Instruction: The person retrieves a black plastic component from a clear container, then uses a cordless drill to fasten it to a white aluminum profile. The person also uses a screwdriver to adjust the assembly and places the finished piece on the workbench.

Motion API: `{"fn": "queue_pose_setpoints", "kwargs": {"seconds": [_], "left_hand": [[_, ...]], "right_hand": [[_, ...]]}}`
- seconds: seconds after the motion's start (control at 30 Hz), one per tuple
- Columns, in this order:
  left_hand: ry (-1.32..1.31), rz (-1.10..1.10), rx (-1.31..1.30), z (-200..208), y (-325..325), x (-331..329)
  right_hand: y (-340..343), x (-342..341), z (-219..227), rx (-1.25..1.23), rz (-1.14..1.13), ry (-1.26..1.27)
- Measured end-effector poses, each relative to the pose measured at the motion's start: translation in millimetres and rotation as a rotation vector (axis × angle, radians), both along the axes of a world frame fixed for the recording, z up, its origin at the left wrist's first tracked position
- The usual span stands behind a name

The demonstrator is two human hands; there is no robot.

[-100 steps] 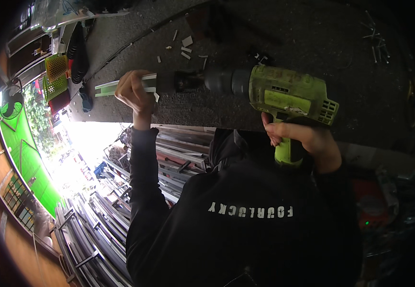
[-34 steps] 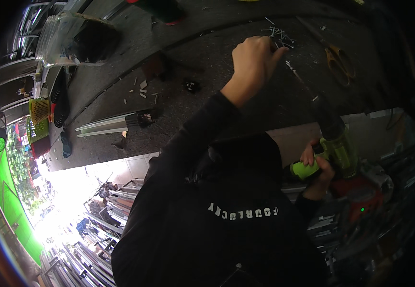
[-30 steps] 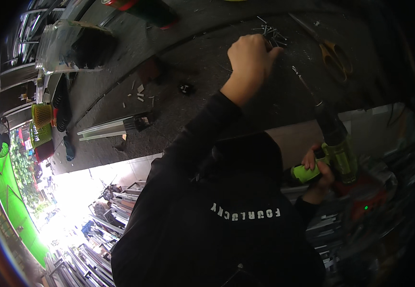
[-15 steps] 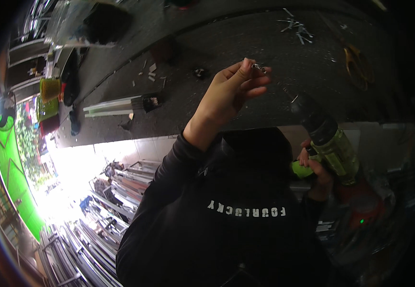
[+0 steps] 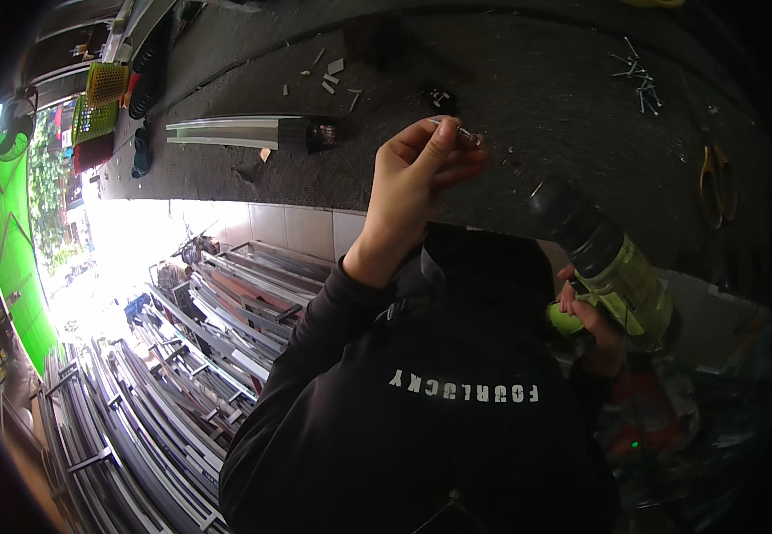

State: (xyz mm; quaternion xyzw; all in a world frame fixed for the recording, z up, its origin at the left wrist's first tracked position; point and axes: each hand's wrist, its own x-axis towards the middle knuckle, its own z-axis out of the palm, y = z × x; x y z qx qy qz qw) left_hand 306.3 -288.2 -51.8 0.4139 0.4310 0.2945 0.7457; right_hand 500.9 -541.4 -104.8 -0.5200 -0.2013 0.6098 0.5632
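Observation:
My left hand (image 5: 421, 173) is raised over the edge of a dark workbench (image 5: 528, 98), its thumb and fingers pinched on a small shiny metal piece (image 5: 468, 136). The exact kind of that piece is too small to make out. To its right, my right hand (image 5: 589, 313) is wrapped round the handle of a green and black cordless drill (image 5: 622, 267). The drill's black chuck (image 5: 553, 200) points up and left, toward the left fingertips. A thin, dim bit seems to reach from it, apart from the metal piece.
Several screws (image 5: 642, 82) lie loose on the bench, with yellow-handled scissors (image 5: 717, 187) nearer on the right. A pale channel profile (image 5: 226, 132) and small offcuts (image 5: 331, 78) lie left. Long metal profiles (image 5: 145, 418) are stacked at lower left, beside plastic baskets (image 5: 97, 116).
The whole view has turned, so the screws and scissors appear farther right and the channel profile higher. Both hands keep their holds; my left hand appears slightly farther left.

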Motion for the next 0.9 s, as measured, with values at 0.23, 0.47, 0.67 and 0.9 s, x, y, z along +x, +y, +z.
{"fn": "queue_pose_setpoints", "kwargs": {"seconds": [0.23, 0.47, 0.67, 0.9], "left_hand": [[-0.052, 0.099, -0.093, -3.4, -9.0, -19.0], [-0.368, 0.161, -0.131, -5.2, -21.0, -45.3], [-0.17, 0.392, 0.014, 11.8, -23.6, -49.9], [0.003, 0.203, -0.047, 20.8, -23.5, -62.6]], "right_hand": [[-17.7, -8.5, -37.2, 0.241, 0.279, -1.054], [47.4, -22.9, 2.9, 0.117, 0.353, -0.018], [94.9, -47.8, 47.5, -0.008, 0.159, 0.221], [121.1, -48.3, 46.6, 0.002, 0.167, 0.38]]}}
